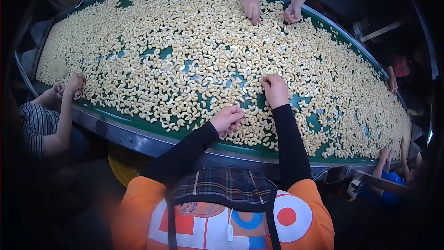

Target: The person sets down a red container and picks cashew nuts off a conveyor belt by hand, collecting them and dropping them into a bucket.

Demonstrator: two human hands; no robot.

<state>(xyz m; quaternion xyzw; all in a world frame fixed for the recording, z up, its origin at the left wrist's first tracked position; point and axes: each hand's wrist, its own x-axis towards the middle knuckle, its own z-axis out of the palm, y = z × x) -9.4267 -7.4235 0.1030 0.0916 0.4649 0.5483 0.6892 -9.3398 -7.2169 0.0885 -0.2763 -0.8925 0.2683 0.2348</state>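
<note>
Pale cashew nuts [185,71] lie thickly over a green conveyor belt [143,122], with patches of belt showing between them. My left hand [227,120] rests low over the nuts near the belt's front edge, its fingers curled together. Farther forward and to the right, my right hand [276,90] is closed too, fingertips bent down at the nuts beside a bare green patch. Whether either hand has a nut in it is hidden by the fingers. Black sleeves cover both my forearms.
A metal rim [125,136] borders the belt. Across it, a co-worker's hands [251,7] touch the nuts; other people's hands reach in at far left, upper left and right. A yellow container [121,164] stands below the front edge. A metal bracket [356,176] juts out at right.
</note>
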